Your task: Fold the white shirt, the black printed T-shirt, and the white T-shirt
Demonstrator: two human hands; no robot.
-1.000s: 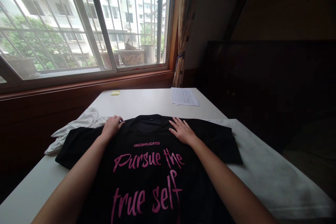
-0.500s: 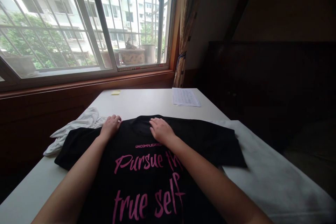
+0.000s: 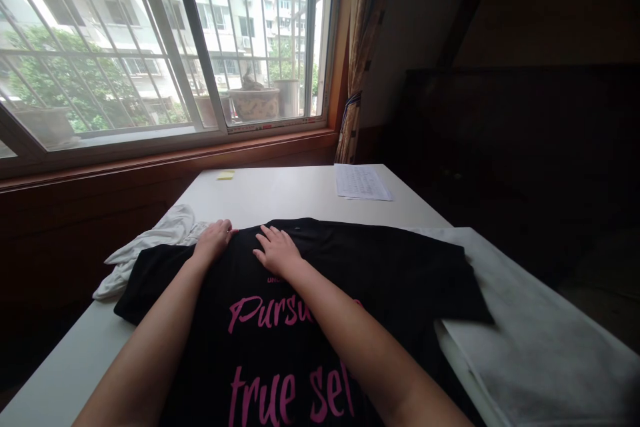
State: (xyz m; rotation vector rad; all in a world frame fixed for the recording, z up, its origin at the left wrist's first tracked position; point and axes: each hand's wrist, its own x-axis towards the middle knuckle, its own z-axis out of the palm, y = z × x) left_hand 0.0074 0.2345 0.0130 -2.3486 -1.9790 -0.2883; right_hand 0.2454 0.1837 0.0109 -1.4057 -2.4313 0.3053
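Nearest the camera, two bare forearms reach forward over a black T-shirt that lies spread front-up on the white counter. The shirt carries large pink brush-style lettering across the chest. "Purs" shows on one line and "true se" on the line below, and the right forearm covers the rest. A small pink line of print above is mostly hidden under the wrist. The cloth lies fairly flat, with one short sleeve stretched out to each side. The right sleeve rests on a pale grey-white sheet that covers the counter's right end. The right hand lies open, palm down with fingers spread, on the upper chest just below the neckline. The left hand rests just beside it at the shirt's top edge, also open, with fingers loosely curved and gripping nothing. A crumpled white garment lies by the left sleeve, partly tucked under it. Farther along the bare counter are a printed sheet of paper on the right and a small yellow note near the far edge. Beyond them is a barred window with a flower pot outside and a curtain at its right.
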